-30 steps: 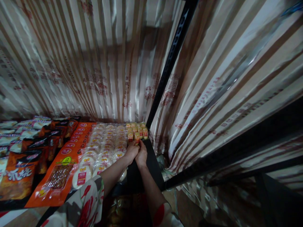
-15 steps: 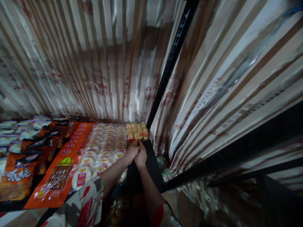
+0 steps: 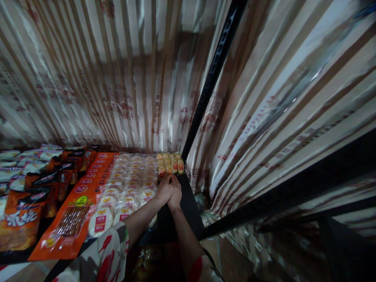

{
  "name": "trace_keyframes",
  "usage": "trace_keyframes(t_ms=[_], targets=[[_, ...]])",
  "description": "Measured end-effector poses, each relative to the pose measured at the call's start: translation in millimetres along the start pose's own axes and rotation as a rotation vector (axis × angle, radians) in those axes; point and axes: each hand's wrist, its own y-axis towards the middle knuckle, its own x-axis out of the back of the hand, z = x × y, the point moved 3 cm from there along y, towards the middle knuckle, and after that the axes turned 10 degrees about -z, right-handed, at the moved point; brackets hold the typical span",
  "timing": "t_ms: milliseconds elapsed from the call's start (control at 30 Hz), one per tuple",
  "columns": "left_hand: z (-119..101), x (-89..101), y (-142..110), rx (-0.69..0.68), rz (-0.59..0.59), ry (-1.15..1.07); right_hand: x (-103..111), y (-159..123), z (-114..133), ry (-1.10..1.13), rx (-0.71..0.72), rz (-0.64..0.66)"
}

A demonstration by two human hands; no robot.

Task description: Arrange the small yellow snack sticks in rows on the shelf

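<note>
Pale, striped curtains point(image 3: 132, 78) with reddish printed motifs hang behind and to the right of a black shelf point(image 3: 189, 207), in dim light. A dark metal post point(image 3: 216, 66) with slots along it rises at the shelf's far right corner, and a dark bar point(image 3: 293, 186) slants across the right side.

Small yellow packs point(image 3: 174, 164) with red labels stand in a tight group in that far right corner, close to the foot of the post. The person's left hand point(image 3: 164, 190) and right hand point(image 3: 175, 192) meet just in front of them, touching each other, with fingers bent inward. Whether either hand grasps a pack cannot be told, since the fingers hide what lies between them.

Left of the yellow packs, clear-wrapped round crackers point(image 3: 101, 221) lie overlapping in rows that run from back to front; the left forearm passes over the near part of them. Next come flat orange packets point(image 3: 64, 223), overlapped in one line, the nearest showing brown sticks through a window. Orange-and-black bags point(image 3: 22, 225) and white bags point(image 3: 33, 166) fill the far left. Both sleeves point(image 3: 108, 250) are pale with red patterns.
</note>
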Motion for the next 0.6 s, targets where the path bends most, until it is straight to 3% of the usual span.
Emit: trace_keyframes(t_ms=[167, 333, 433, 600], targets=[[-17, 23.0, -4, 0.050, -0.127, 0.030, 3, -1, 4, -0.013, 0.019, -0.005], [-14, 31.5, 2, 0.020, -0.113, -0.028, 5, -1, 6, -0.008, -0.018, -0.008], [1, 23.3, 7, 0.007, -0.116, -0.019, 3, -2, 4, -0.004, -0.012, 0.002], [33, -6.5, 14, -0.065, -0.099, 0.033, -1, -2, 1, -0.024, 0.026, 0.033]])
